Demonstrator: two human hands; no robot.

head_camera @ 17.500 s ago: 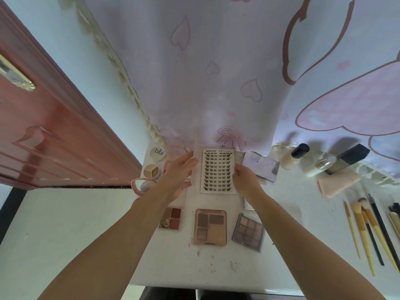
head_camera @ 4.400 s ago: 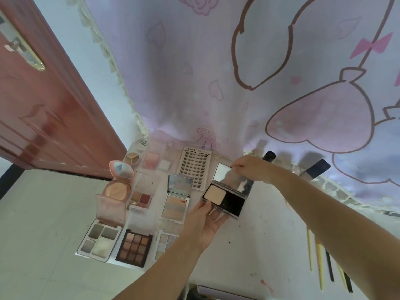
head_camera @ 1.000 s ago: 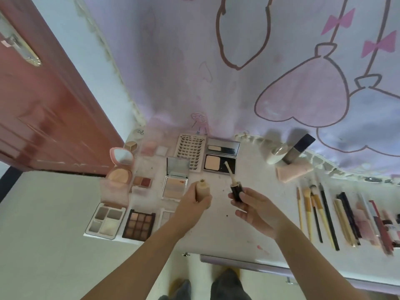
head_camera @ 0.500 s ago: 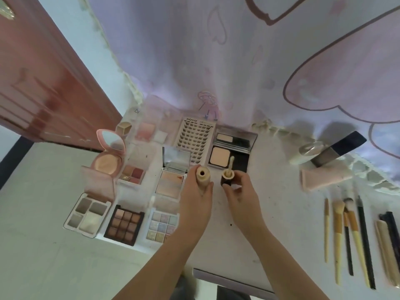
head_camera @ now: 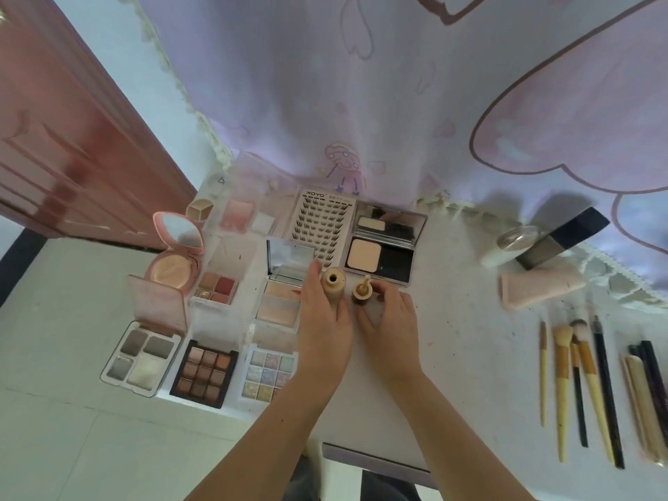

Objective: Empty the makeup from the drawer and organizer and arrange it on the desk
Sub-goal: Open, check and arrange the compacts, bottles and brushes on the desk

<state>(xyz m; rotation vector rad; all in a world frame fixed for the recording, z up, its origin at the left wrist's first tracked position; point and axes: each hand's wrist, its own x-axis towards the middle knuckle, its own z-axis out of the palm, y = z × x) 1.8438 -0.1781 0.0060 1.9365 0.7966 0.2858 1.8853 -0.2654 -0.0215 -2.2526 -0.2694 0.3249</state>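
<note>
Beige uncapped concealer tube (head_camera: 333, 289) stands on the white desk (head_camera: 462, 338), left hand (head_camera: 325, 323) gripping it. Right hand (head_camera: 388, 320) apparently pinches the wand cap (head_camera: 362, 292) beside it. Placing step; release both upright next.

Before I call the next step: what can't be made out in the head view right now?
- Concealer tube: body wrapped by the left hand; fill level hidden.
- Wand cap: base covered by the right hand; whether it rests on the desk is unclear.
- Pastel palette: right part behind the left wrist.
- Dark pencils: cut off by the right edge.
- Drawer and organizer: not identifiable.
</note>
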